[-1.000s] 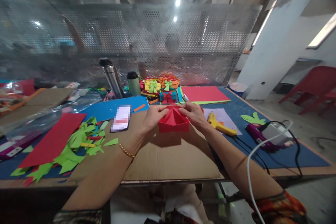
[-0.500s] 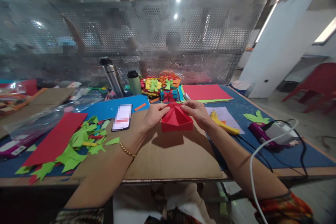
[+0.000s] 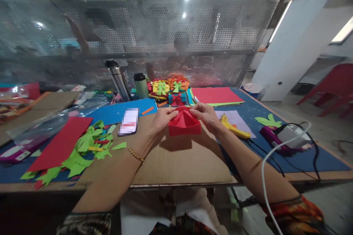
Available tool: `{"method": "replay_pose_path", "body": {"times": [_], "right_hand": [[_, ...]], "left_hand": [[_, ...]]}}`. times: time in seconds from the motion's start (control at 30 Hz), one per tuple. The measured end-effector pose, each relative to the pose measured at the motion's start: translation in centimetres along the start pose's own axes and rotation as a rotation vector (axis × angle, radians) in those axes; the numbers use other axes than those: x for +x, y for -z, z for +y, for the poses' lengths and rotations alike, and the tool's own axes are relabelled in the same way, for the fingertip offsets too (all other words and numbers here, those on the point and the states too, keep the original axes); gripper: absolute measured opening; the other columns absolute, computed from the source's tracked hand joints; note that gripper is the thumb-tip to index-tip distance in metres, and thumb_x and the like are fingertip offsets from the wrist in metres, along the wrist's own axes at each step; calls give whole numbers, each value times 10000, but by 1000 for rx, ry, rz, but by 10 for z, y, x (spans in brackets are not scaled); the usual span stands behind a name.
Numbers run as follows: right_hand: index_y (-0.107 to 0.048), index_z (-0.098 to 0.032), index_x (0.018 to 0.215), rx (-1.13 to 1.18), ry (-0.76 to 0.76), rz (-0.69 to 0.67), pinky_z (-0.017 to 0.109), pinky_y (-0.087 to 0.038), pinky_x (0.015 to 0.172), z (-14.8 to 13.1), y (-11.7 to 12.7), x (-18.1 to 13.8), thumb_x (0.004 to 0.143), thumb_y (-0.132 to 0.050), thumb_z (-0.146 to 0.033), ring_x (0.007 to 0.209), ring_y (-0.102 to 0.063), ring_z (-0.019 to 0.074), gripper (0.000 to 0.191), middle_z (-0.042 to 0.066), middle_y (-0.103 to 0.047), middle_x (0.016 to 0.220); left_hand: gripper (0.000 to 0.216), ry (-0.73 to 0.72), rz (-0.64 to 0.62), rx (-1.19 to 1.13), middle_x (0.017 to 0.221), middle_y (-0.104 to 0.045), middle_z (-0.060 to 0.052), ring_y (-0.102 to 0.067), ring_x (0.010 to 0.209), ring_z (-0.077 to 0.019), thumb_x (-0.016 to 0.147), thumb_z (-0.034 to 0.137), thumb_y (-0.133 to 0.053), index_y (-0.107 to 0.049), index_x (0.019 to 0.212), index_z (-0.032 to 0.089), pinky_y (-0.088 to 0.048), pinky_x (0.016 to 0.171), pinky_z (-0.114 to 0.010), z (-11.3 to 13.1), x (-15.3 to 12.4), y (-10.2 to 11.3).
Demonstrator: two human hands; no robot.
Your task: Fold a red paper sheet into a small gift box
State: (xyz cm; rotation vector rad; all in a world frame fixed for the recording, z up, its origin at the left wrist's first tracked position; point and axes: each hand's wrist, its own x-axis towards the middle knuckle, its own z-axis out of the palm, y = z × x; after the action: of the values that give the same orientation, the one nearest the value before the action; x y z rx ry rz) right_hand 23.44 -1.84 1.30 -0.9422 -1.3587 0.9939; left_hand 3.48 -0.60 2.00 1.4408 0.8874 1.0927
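Observation:
A folded red paper box (image 3: 184,129) is held up over the brown cardboard sheet (image 3: 176,169), its shadow falling below it. My left hand (image 3: 163,118) pinches the box's far left edge between thumb and fingers. At the far right edge, my right hand (image 3: 207,116) grips it the same way. The near wall of the box stands straight, and its far side slopes up in creased folds toward my thumbs. My fingertips behind the paper are partly hidden.
Green paper scraps (image 3: 79,150) and a red sheet (image 3: 60,143) lie left, near a phone (image 3: 129,122). A steel flask (image 3: 118,80), green tumbler (image 3: 141,86) and small decorated paper boxes (image 3: 176,91) stand behind. Right are a yellow glue gun (image 3: 234,129) and a corded white plug (image 3: 295,138).
Both hands keep their pinch on the red paper box, which has shifted very slightly up and left in view. A person behind the mesh has moved.

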Motion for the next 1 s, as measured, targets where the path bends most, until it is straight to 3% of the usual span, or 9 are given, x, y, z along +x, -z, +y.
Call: {"method": "replay_pose_path", "body": {"times": [0.53, 0.8, 1.0], "right_hand": [[-738, -200, 778, 73, -61, -28, 298, -506, 633, -6, -2, -3, 594, -885, -563, 658, -611, 141, 432, 21, -719, 730], [-738, -209, 733, 62, -55, -12, 287, -482, 631, -8, -1, -2, 608, -871, -531, 644, -584, 131, 370, -4, -693, 696], [-740, -214, 737, 54, -35, 0, 296, -496, 644, -4, 0, 0, 618, -866, -523, 660, -592, 139, 355, -2, -695, 705]], "left_hand": [[364, -25, -12, 32, 853, -778, -94, -631, 713, -170, 689, 394, -845, -835, 942, 133, -440, 598, -255, 6, -2, 4], [429, -22, -12, -19, 843, -781, -87, -619, 670, -150, 675, 454, -864, -825, 949, 126, -459, 595, -255, 4, -2, 2], [543, -11, 6, -94, 975, -789, -97, -697, 795, -179, 701, 366, -860, -753, 1183, 139, -531, 683, -276, 4, -1, -1]]}}
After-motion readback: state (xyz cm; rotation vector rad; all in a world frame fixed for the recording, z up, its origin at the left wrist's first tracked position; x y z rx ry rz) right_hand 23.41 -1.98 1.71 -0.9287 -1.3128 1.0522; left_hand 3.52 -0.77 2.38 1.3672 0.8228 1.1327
